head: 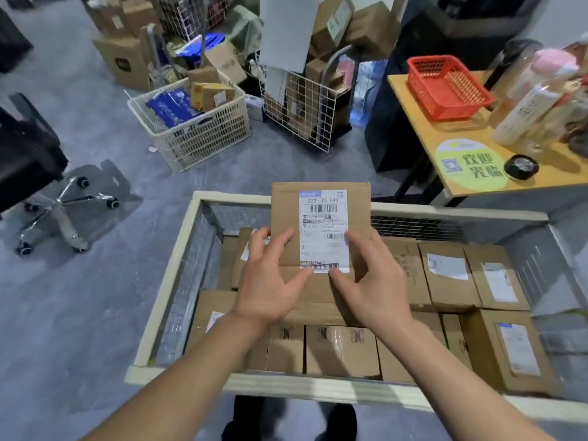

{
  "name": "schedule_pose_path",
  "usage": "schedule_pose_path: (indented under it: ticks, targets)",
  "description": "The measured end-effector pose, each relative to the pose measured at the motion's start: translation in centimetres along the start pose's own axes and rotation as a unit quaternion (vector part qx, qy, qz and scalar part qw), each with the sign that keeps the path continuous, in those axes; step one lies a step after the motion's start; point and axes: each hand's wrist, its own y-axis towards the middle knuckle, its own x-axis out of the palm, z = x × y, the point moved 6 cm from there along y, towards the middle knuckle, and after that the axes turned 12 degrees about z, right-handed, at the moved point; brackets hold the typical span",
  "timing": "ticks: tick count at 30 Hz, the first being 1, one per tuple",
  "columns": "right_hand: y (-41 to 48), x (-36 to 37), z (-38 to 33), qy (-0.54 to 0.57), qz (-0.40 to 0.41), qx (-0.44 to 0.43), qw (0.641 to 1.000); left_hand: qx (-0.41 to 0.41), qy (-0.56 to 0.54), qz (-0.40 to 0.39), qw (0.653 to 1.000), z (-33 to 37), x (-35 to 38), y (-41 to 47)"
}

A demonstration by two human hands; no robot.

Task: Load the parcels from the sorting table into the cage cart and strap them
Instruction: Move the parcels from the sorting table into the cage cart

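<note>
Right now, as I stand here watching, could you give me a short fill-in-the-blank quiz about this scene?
The left hand and right hand hold a parcel whose label is ____.
The basket on the table is ____.
The chair stands on the person's ____ side.
Missing words: white; red; left.

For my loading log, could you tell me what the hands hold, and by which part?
A labelled cardboard parcel, over the cage cart: the left hand and right hand grip its lower half, one at each side.
</note>
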Motion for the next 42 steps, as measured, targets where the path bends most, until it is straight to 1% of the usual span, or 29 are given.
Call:
schedule_pose_path:
  ticks: [4,9,12,18,22,27,32,38,42]
  targets:
    - [-4.0,6.4,3.9,-0.027,-0.085,0.056,0.994,-0.058,0.039,-0.014,0.997,-6.9,2.2,-1.9]
    - [-7.9,11.4,7.9,-0.055,-0.138,0.112,0.983,-0.097,0.072,-0.083,0.989,-13.9,5.2,-4.3]
    - [-10.1,13.8,10.2,-0.069,-0.177,0.155,0.969,-0.135,0.083,-0.127,0.979,-17.3,6.9,-5.7]
    - [-13.2,17.2,12.9,-0.066,-0.214,0.184,0.957,-0.186,0.089,-0.173,0.963,-21.7,8.5,-8.0]
    - [-13.9,18.4,13.5,-0.065,-0.222,0.200,0.952,-0.191,0.084,-0.186,0.960,-23.2,9.4,-8.3]
    - [-14.9,20.1,14.7,-0.064,-0.242,0.225,0.942,-0.212,0.106,-0.208,0.949,-25.3,10.2,-8.5]
    - [-15.7,22.8,16.4,-0.068,-0.274,0.218,0.934,-0.218,0.119,-0.225,0.942,-28.0,11.1,-8.8]
    - [-17.0,25.9,18.0,-0.071,-0.327,0.202,0.920,-0.167,0.199,-0.273,0.926,-31.1,12.4,-7.8]
    - [-17.5,27.6,19.3,-0.073,-0.340,0.199,0.916,-0.163,0.246,-0.304,0.906,-32.2,13.1,-7.7]
